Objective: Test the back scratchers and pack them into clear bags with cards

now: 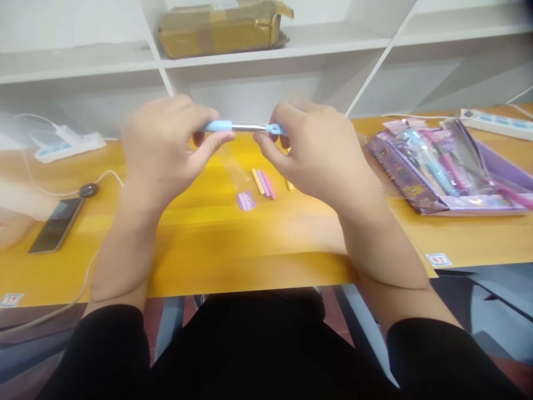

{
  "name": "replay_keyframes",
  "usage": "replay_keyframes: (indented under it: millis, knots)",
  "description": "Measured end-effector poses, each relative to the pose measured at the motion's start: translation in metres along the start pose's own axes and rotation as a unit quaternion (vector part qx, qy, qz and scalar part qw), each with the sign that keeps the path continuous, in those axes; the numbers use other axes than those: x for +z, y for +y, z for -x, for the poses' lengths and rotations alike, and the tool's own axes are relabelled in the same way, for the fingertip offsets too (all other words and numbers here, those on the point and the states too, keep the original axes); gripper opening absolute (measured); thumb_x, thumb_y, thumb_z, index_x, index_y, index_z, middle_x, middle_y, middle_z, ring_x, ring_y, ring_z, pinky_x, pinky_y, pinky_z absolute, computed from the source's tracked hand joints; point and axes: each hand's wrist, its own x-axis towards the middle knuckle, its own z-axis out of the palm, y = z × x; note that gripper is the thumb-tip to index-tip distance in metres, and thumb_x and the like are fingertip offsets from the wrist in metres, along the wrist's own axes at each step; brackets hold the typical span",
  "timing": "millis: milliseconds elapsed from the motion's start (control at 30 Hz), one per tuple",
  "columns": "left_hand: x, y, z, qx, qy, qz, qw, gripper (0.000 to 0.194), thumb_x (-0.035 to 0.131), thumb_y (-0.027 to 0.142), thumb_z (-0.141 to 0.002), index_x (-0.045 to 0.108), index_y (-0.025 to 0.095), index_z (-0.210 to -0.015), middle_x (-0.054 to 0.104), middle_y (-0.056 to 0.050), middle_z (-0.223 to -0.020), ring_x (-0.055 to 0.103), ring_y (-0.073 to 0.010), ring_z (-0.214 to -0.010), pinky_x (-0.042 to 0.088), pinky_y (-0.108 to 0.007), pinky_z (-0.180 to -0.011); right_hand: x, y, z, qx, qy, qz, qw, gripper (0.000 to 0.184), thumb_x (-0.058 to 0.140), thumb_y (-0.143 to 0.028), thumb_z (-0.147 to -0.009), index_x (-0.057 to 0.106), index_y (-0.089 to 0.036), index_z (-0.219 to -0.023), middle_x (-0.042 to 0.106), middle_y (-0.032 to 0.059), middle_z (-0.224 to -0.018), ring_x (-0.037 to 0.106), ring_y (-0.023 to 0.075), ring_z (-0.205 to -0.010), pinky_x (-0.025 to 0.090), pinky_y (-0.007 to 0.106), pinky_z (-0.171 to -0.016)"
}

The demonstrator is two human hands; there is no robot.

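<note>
Both my hands hold a light blue pen (244, 127) with a silver middle section, level above the yellow desk (258, 244). My left hand (166, 150) pinches its blue left end between thumb and fingers. My right hand (312, 153) pinches the blue right end. Below the pen, on the desk, lie three small sticks (264, 183) in yellow, purple and pink, a small purple eraser (246, 200) and a clear plastic sleeve (233, 164). Another yellow piece (290, 186) peeks out beside my right hand.
A purple stationery set in clear wrapping (449, 166) lies at the right. A dark phone (56, 225) with a cable sits at the left, a white power strip (66, 144) behind it, another strip (497, 123) far right. A cardboard parcel (222, 28) rests on the white shelf.
</note>
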Motion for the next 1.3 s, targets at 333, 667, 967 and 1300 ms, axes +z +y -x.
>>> replay_keyframes:
  millis: [333, 667, 967, 1300]
  knots:
    - [-0.003, 0.001, 0.003, 0.031, 0.004, -0.018, 0.999, 0.046, 0.062, 0.075, -0.110, 0.079, 0.032, -0.108, 0.075, -0.006, -0.092, 0.072, -0.0311, -0.092, 0.053, -0.049, -0.091, 0.001, -0.002, -0.001, -0.008, -0.016, 0.018, 1.000, 0.053, 0.047, -0.072, -0.119, 0.066, -0.025, -0.103, 0.075, 0.0131, -0.104, 0.067, 0.0323, -0.092, 0.033, 0.039, -0.073]
    - [0.000, -0.003, -0.001, 0.020, 0.018, 0.008, 1.000, 0.052, 0.065, 0.081, -0.103, 0.080, 0.032, -0.099, 0.076, -0.007, -0.085, 0.063, -0.0291, -0.081, 0.040, -0.045, -0.081, -0.011, -0.004, -0.002, 0.040, -0.042, -0.040, 0.997, 0.048, 0.044, -0.078, -0.109, 0.071, -0.039, -0.098, 0.069, 0.0119, -0.086, 0.062, 0.0385, -0.100, 0.037, 0.045, -0.081]
    - [-0.003, -0.003, -0.002, 0.022, 0.038, -0.007, 0.999, 0.061, 0.057, 0.088, -0.104, 0.075, 0.032, -0.088, 0.068, -0.007, -0.079, 0.054, -0.0265, -0.076, 0.030, -0.044, -0.076, -0.018, -0.006, -0.003, 0.038, -0.047, -0.061, 0.996, 0.054, 0.038, -0.082, -0.106, 0.071, -0.040, -0.097, 0.069, 0.0123, -0.088, 0.060, 0.0383, -0.105, 0.037, 0.046, -0.083]
    - [0.000, -0.006, -0.007, 0.002, 0.045, 0.018, 0.999, 0.068, 0.053, 0.096, -0.097, 0.075, 0.032, -0.090, 0.064, -0.010, -0.080, 0.050, -0.0315, -0.081, 0.030, -0.047, -0.080, -0.016, 0.001, -0.005, 0.013, -0.019, -0.065, 0.998, 0.046, 0.040, -0.075, -0.110, 0.069, -0.040, -0.102, 0.072, 0.0112, -0.100, 0.061, 0.0372, -0.115, 0.037, 0.045, -0.084]
